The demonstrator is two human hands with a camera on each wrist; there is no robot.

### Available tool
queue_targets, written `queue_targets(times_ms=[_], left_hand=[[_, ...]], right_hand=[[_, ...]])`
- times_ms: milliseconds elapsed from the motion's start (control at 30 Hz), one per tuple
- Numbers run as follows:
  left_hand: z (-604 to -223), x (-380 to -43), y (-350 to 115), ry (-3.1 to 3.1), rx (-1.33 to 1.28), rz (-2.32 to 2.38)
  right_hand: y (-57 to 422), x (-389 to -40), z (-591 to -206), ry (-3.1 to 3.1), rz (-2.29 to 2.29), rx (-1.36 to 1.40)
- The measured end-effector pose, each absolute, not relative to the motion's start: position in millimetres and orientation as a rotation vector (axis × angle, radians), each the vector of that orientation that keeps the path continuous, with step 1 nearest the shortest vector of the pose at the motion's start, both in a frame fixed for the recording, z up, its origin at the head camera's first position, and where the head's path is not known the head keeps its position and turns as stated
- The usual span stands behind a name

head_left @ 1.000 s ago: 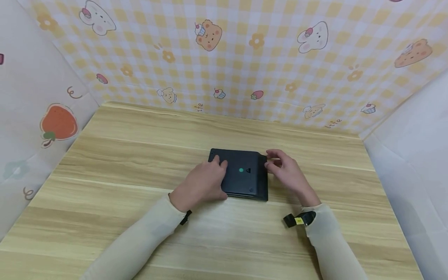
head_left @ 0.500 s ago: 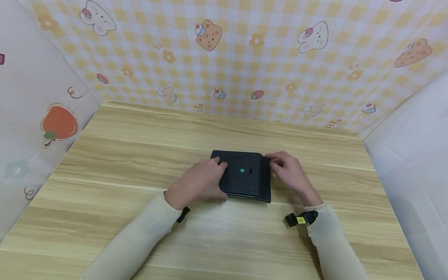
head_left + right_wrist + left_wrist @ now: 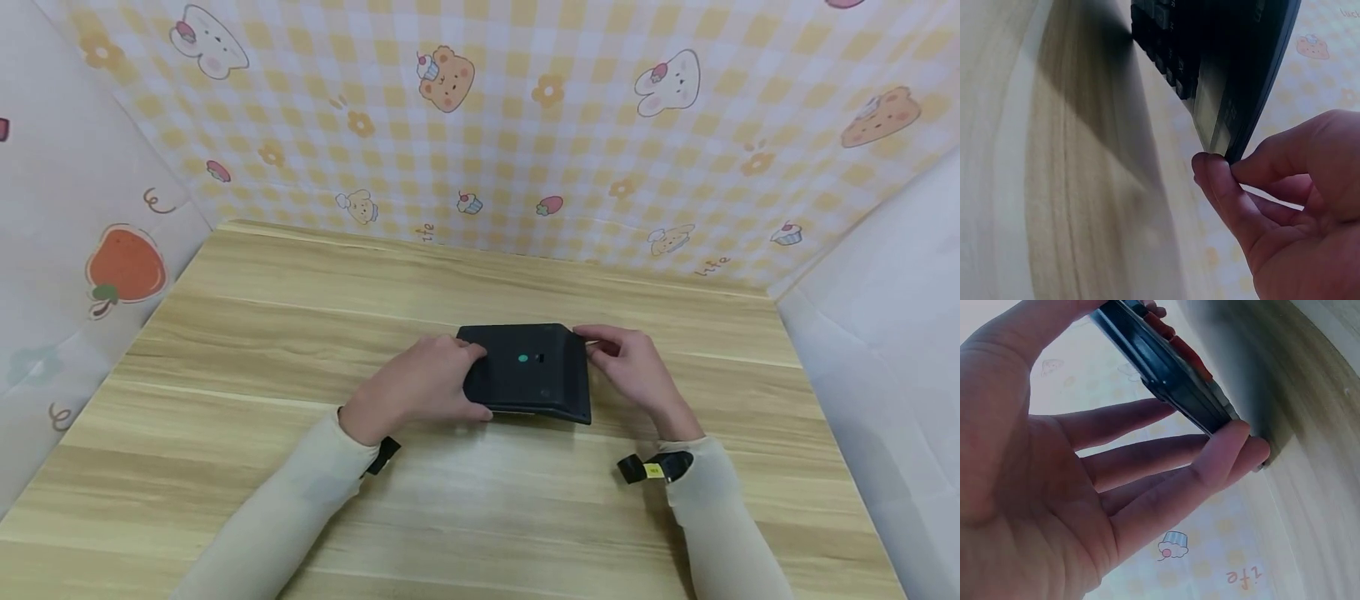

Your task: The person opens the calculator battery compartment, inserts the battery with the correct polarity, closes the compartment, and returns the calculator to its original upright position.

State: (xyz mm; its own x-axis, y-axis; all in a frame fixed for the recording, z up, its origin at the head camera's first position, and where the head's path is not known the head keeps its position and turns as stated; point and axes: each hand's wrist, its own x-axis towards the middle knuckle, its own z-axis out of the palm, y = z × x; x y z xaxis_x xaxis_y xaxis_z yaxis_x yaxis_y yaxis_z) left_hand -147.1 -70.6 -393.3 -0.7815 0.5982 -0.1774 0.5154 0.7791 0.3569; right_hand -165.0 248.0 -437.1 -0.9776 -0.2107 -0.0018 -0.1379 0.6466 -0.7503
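Note:
A black calculator is held back side up between both hands, with a green dot on its back. Keys and a pale display show on its underside in the right wrist view, above the wooden surface. My left hand grips its left end, thumb on the near edge and fingers over the far side. In the left wrist view red and grey keys line the calculator's lower face. My right hand pinches its far right corner between thumb and fingertips.
The wood-grain table spreads around the hands. A yellow checked cloth with cartoon prints hangs behind it, and pale cloth walls stand at both sides. Each wrist wears a black strap camera.
The calculator has shifted slightly right and its near edge has risen and tilted up off the table. Both hands have moved along with it, and the right hand now pinches its corner.

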Motion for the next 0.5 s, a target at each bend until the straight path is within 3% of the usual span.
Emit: queue_targets(times_ms=[500], left_hand=[[-383.2, -149.9, -80.5, 2.683, 0.894, 0.571]], right_hand=[[254.2, -162.4, -428.0, 2.794, -1.33, -0.305]])
